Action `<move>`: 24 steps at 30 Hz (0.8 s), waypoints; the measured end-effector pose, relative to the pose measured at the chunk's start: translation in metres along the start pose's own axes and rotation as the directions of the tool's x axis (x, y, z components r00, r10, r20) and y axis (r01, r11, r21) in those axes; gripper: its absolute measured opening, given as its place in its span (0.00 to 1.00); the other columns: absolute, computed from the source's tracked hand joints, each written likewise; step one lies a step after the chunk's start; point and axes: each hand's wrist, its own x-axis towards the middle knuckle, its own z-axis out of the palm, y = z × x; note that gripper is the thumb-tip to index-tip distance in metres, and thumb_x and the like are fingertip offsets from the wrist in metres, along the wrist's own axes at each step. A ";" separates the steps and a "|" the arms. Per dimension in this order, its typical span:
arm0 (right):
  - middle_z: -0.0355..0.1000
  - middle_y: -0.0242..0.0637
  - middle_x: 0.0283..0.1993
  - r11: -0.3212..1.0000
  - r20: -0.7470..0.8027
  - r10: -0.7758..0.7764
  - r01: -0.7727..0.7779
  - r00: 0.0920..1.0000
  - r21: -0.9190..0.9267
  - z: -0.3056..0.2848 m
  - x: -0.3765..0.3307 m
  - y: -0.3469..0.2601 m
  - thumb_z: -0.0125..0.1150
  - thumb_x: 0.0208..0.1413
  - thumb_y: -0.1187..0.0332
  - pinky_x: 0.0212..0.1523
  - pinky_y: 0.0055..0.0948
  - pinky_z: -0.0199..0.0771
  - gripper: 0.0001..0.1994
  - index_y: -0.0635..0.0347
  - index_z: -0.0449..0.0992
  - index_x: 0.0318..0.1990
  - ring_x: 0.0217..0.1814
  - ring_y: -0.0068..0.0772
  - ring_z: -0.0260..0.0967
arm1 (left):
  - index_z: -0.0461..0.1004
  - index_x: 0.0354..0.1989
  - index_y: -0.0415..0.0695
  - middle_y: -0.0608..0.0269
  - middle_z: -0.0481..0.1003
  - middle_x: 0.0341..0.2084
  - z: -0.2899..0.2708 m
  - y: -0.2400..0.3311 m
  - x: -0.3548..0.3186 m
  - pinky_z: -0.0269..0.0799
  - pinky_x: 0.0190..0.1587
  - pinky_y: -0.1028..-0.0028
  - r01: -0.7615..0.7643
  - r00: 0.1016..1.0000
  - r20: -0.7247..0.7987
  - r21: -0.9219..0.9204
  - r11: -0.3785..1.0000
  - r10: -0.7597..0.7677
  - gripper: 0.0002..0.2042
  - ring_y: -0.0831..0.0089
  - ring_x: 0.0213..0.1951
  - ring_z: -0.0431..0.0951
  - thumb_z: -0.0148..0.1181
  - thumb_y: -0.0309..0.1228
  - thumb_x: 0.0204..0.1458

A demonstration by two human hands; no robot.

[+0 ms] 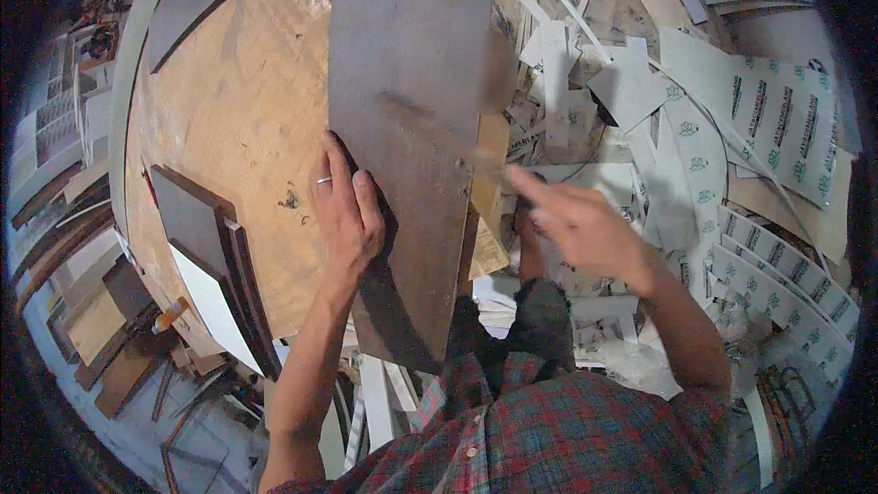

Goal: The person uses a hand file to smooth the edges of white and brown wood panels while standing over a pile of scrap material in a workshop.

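Observation:
A long dark brown board (pixel 412 46) runs away from me across the round-edged wooden worktop (pixel 238 128). My left hand (pixel 346 215), wearing a ring, grips the board's left edge, its fingers stretched along that edge. To the right of the board, my right hand (pixel 585 229) is smeared by motion, its fingers closed round a slim tool. The tool shows only as a brown streak (pixel 425 119) over the board, so its kind is unclear. Close to the board's right edge, near the right hand, is a small spot (pixel 462 165) that I cannot make out.
Dark panels and a white-faced panel (pixel 215 297) lie at the worktop's left edge. Another dark panel (pixel 206 0) is at the far left. White offcuts and printed sheets (pixel 777 119) litter the right side. Stacked boards (pixel 91 325) stand on the left.

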 end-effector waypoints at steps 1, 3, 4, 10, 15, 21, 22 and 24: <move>0.76 0.59 0.50 0.999 -0.087 -0.026 0.028 0.996 0.030 -0.004 -0.014 0.009 0.53 0.66 0.72 0.49 0.46 0.77 0.28 0.52 0.61 0.74 0.45 0.60 0.76 | 0.53 0.73 0.27 0.28 0.61 0.66 0.001 0.003 0.001 0.54 0.69 0.51 0.002 1.000 -0.007 0.006 1.000 -0.002 0.30 0.36 0.66 0.62 0.43 0.33 0.67; 0.76 0.59 0.46 0.994 -0.137 -0.078 0.087 0.988 0.061 0.006 -0.016 0.017 0.53 0.66 0.72 0.48 0.47 0.77 0.28 0.52 0.62 0.74 0.44 0.60 0.75 | 0.52 0.73 0.27 0.29 0.61 0.67 0.005 0.000 0.003 0.54 0.69 0.51 -0.008 1.000 -0.028 -0.002 1.000 0.008 0.30 0.37 0.66 0.62 0.43 0.32 0.67; 0.76 0.59 0.45 0.993 -0.104 -0.094 0.101 0.990 0.065 0.021 -0.002 0.003 0.53 0.66 0.72 0.47 0.47 0.77 0.28 0.52 0.62 0.74 0.44 0.60 0.75 | 0.52 0.73 0.27 0.29 0.61 0.67 0.008 0.000 0.000 0.55 0.69 0.52 -0.019 0.999 -0.026 -0.012 1.000 0.019 0.29 0.37 0.66 0.62 0.43 0.32 0.67; 0.76 0.53 0.42 0.999 -0.035 -0.052 0.052 0.998 -0.011 0.011 -0.016 0.005 0.52 0.66 0.73 0.46 0.47 0.76 0.30 0.54 0.59 0.76 0.40 0.54 0.75 | 0.53 0.74 0.31 0.32 0.62 0.67 0.005 0.000 0.000 0.55 0.69 0.53 0.010 0.998 -0.058 -0.069 0.998 -0.014 0.29 0.38 0.66 0.63 0.44 0.33 0.67; 0.77 0.53 0.51 0.877 -0.009 0.399 -0.379 0.917 0.294 -0.011 -0.062 -0.004 0.49 0.67 0.72 0.57 0.44 0.74 0.29 0.57 0.58 0.76 0.51 0.51 0.76 | 0.59 0.72 0.34 0.35 0.61 0.68 0.000 0.000 -0.001 0.55 0.70 0.52 -0.020 0.993 -0.114 -0.110 0.994 0.008 0.30 0.41 0.67 0.62 0.51 0.34 0.63; 0.71 0.57 0.64 0.979 -0.152 0.118 -0.089 0.981 0.185 0.045 -0.081 0.006 0.49 0.66 0.73 0.66 0.41 0.68 0.28 0.61 0.59 0.74 0.65 0.53 0.72 | 0.67 0.69 0.40 0.39 0.54 0.73 -0.001 0.042 -0.031 0.50 0.71 0.43 -0.167 0.986 -0.008 -0.105 0.980 0.167 0.39 0.40 0.71 0.56 0.70 0.42 0.47; 0.70 0.56 0.65 0.970 -0.136 0.140 -0.109 0.981 0.219 0.050 -0.081 0.007 0.50 0.65 0.73 0.67 0.41 0.67 0.29 0.62 0.60 0.74 0.66 0.54 0.71 | 0.67 0.68 0.41 0.39 0.54 0.73 0.001 0.067 -0.037 0.48 0.71 0.42 -0.143 0.990 0.009 -0.063 0.988 0.144 0.39 0.40 0.72 0.55 0.71 0.43 0.46; 0.67 0.56 0.69 0.954 -0.106 0.167 -0.133 0.980 0.267 0.060 -0.083 0.011 0.51 0.64 0.74 0.68 0.42 0.65 0.30 0.64 0.60 0.74 0.68 0.54 0.68 | 0.68 0.68 0.42 0.40 0.55 0.73 0.012 0.082 -0.044 0.47 0.71 0.39 -0.117 0.993 -0.021 -0.022 0.993 0.117 0.40 0.40 0.74 0.53 0.72 0.45 0.45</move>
